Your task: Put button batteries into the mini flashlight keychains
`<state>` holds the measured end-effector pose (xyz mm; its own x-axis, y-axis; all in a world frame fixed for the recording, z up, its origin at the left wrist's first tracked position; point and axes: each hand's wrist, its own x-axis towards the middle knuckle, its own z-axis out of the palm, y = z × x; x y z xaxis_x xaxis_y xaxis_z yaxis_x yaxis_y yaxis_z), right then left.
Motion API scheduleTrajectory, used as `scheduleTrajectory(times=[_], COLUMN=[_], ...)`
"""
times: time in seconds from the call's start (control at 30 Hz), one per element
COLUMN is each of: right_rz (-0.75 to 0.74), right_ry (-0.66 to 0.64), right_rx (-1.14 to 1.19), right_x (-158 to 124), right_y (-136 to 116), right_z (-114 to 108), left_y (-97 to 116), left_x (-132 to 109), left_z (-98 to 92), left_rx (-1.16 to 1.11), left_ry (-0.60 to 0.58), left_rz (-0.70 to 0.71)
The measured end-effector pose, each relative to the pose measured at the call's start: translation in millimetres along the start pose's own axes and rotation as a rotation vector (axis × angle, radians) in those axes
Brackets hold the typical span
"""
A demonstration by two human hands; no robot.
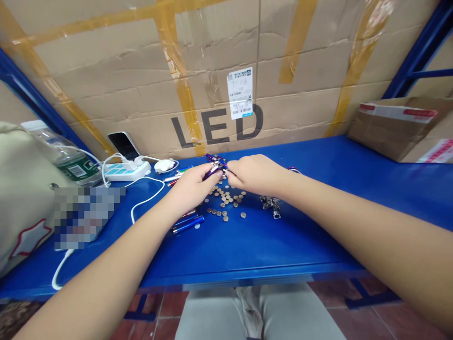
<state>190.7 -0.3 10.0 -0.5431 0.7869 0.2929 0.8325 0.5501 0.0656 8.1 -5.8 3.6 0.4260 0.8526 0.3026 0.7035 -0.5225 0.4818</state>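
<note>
My left hand (196,185) is closed around a small purple tube-shaped keychain light (211,170), held just above the blue table (300,226). My right hand (249,174) is pinched at the light's right end; what its fingertips hold is too small to make out. Under both hands lie several small round button cells (224,200) scattered on the table. A pile of metal clips (271,205) rests below my right wrist. Blue and red tube bodies (187,223) lie beside my left wrist.
A white power strip (127,170) with white cables, a phone (123,144) leaning on the cardboard wall, a plastic bottle (63,156) and a beige bag (21,198) sit at left. A taped cardboard box (399,125) stands at right. My knees show below the table's front edge.
</note>
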Motion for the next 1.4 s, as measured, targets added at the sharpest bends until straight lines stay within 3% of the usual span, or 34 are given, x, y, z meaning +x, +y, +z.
scheduleTrajectory(times=[0.27, 0.43, 0.6, 0.73, 0.97, 1.13, 1.27, 1.4], right_rz=[-0.003, 0.019, 0.004, 0.009, 0.181, 0.314, 0.406, 0.486], right_ry=[0.042, 0.018, -0.002, -0.041, -0.139, -0.172, -0.057, 0.044], right_rx=[0.560, 0.530, 0.425, 0.528, 0.772, 0.847, 1.127, 1.304], right_x=[4, 5, 5, 4, 1, 3, 7, 9], right_y=[15, 11, 10, 11, 37, 49, 49, 53], right_z=[12, 13, 9, 8, 1, 3, 9, 16], left_y=[2, 0, 0, -4, -15, -16, -20, -23], left_x=[-2, -2, -1, 1, 6, 7, 7, 7], left_z=[-0.5, 5.2, 9.3, 2.3, -11.0, -7.5, -9.8, -21.3], left_rx=[0.104, 0.143, 0.174, 0.150, -0.080, -0.144, -0.087, 0.116], left_ry=[-0.062, -0.025, 0.046, 0.051, 0.048, 0.022, 0.041, 0.076], left_rz=[0.046, 0.077, 0.019, 0.004, -0.156, -0.099, -0.088, -0.113])
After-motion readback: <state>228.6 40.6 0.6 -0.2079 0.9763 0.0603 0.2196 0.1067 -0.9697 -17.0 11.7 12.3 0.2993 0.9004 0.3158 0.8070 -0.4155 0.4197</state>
